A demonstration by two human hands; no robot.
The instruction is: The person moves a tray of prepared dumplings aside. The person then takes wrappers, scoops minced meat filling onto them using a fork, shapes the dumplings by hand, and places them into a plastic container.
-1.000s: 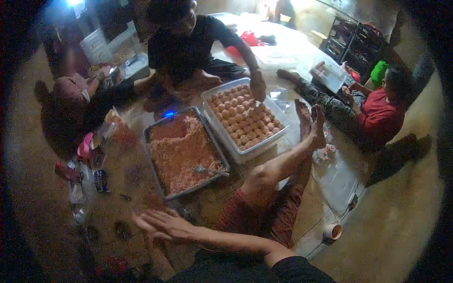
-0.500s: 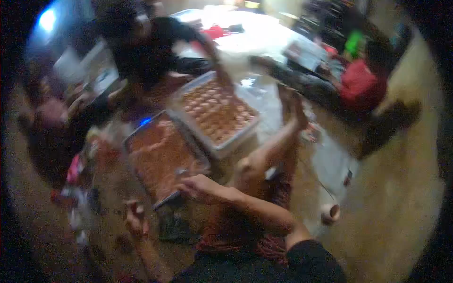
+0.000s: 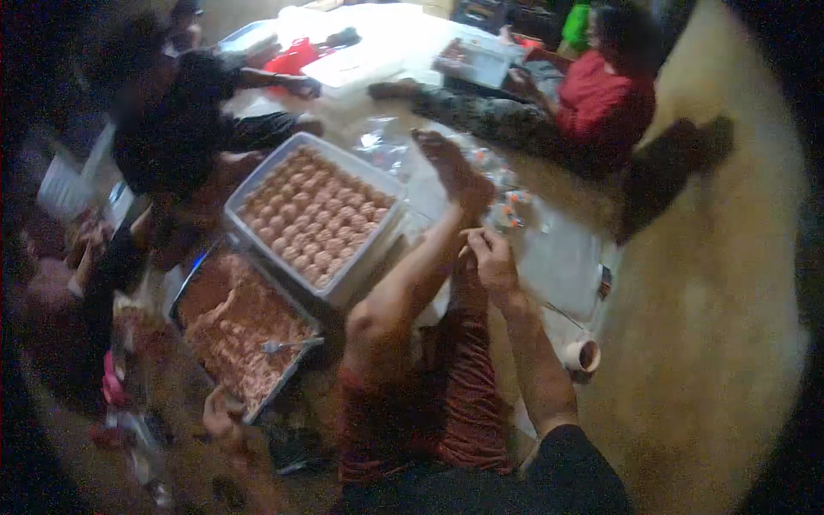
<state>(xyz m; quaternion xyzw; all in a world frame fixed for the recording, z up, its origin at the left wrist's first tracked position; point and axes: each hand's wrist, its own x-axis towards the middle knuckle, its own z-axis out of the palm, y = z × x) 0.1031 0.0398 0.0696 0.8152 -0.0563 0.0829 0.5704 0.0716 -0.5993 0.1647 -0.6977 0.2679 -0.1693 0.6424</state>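
My right hand (image 3: 491,259) is raised beside my bent leg, below the foot. Its fingertips are pinched, and whatever they may hold is too small to make out. My left hand (image 3: 225,419) is low at the near left corner of a dark-rimmed tray (image 3: 296,371); its fingers are curled, and I cannot tell what is in them. A reddish-brown minced or crumbly mass (image 3: 227,322) fills the tray. On it lies a metal spoon (image 3: 273,346). Behind the tray, a clear plastic tub (image 3: 330,296) holds rows of small brown balls (image 3: 313,210).
A person in dark clothes (image 3: 176,129) sits at the left, and another in a red shirt (image 3: 605,107) at the right beside a second tub (image 3: 472,64). A round cup or roll (image 3: 584,355) lies right of my arm. Small wrapped packets (image 3: 515,206) are past my foot.
My right hand has moved from the spoon at the tray to beside my leg, leaving the spoon on the mass. The view has swung, shifting the tray and tub leftward.
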